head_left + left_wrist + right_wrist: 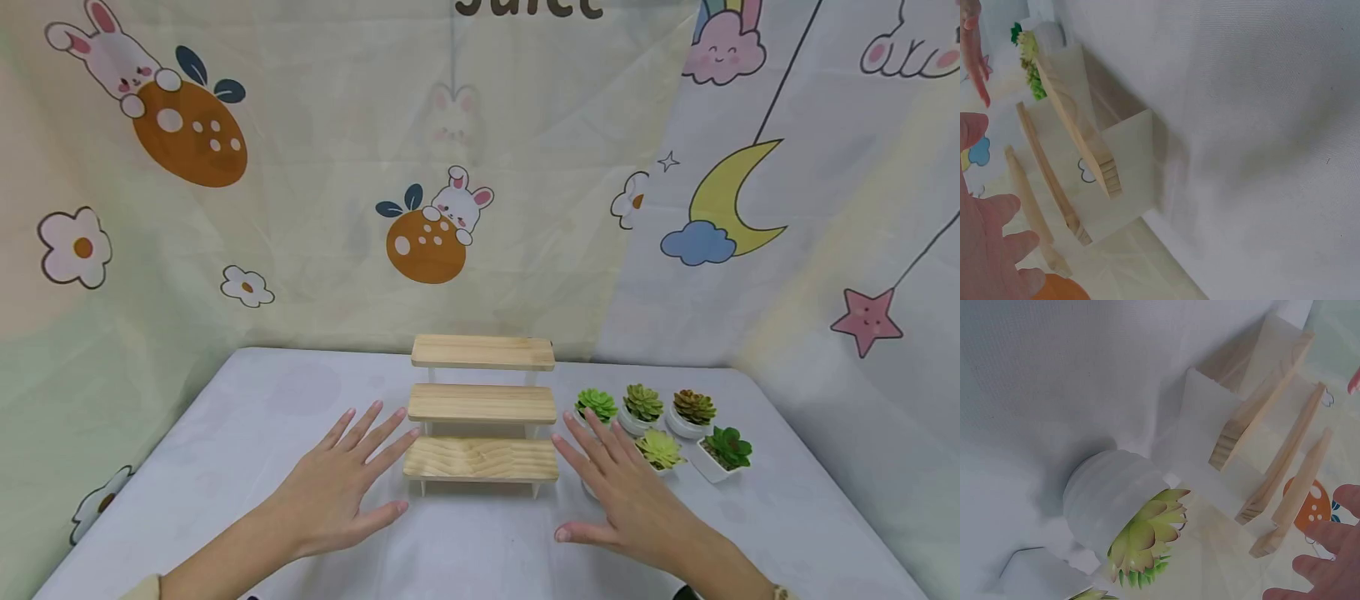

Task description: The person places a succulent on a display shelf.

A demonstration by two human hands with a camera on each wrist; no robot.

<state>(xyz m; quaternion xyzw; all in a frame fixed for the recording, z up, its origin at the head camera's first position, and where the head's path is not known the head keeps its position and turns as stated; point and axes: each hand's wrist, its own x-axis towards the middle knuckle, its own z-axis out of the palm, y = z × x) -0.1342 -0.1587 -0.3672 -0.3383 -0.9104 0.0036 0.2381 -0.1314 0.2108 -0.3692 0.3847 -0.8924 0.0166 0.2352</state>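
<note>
Pot (1107,500) ribbed, right wrist view; head view unclear

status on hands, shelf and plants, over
Left hand, right hand: both spread, holding nothing. Plants on table, right of shelf. Right hand partly blocks plants in head view.

Looks like a staged tabletop booth; can't tell what building. Cream-and-lilac cloth backdrop (322,125) printed with cartoon rabbits (457,204) hangs beyond left fingers (390,454) and right fingers (577,461), wrapping both sides. White cloth-covered table (480,550) below them. Pale wooden three-tier display stand (482,404) between; small white-potted succulents (643,404) by the right fingers.
</note>
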